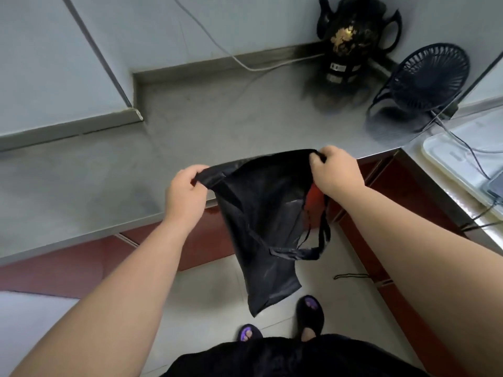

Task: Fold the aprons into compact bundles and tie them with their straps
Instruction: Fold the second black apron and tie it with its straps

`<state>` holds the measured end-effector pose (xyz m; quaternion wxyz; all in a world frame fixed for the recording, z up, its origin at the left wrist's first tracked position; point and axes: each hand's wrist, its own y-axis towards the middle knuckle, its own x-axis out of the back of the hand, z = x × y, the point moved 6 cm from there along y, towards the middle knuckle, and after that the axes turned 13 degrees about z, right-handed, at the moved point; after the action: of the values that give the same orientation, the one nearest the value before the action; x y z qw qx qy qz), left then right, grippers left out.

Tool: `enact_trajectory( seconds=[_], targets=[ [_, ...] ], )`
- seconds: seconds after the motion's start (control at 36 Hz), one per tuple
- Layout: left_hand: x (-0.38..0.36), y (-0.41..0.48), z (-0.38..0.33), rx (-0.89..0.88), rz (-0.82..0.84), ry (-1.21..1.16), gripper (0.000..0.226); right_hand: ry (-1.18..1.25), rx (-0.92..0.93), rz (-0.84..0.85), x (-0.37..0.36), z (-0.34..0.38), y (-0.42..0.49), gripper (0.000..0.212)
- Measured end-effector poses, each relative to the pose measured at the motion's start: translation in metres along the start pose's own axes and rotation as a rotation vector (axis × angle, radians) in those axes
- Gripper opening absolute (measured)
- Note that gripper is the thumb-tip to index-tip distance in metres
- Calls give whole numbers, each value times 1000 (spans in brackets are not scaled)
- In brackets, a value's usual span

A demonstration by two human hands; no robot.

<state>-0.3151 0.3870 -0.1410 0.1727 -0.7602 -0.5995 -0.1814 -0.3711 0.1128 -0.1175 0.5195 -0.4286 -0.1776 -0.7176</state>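
A black apron (261, 221) hangs in the air in front of the steel counter's front edge, its lower end reaching down toward the floor. My left hand (185, 195) pinches its top left corner and my right hand (336, 171) pinches its top right corner, so the top edge is stretched between them. A black strap (295, 251) loops loose across the apron's right side and dangles below my right hand.
The steel counter (130, 170) spreads behind the apron. A black kettle (351, 39) and a small dark fan (424, 80) stand at its back right, with a white cable (245, 62) trailing along the wall. A white tray (460, 164) lies at right. Red cabinets (402, 191) sit below.
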Motion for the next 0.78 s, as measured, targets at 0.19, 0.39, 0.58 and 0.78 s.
enact_trajectory(
  seconds=[0.19, 0.39, 0.58, 0.78],
  targets=[
    [13, -11, 2, -5, 84, 7, 27, 322, 135, -36, 6, 23, -17, 32],
    [32, -17, -10, -71, 134, 20, 17, 510, 183, -48, 9, 49, -27, 27],
    [65, -11, -15, -118, 3, 269, 30, -63, 301, 247, 0, 76, -22, 37],
    [107, -41, -62, -403, -521, 326, 37, -5, 439, -258, 32, 116, -37, 21]
  ],
)
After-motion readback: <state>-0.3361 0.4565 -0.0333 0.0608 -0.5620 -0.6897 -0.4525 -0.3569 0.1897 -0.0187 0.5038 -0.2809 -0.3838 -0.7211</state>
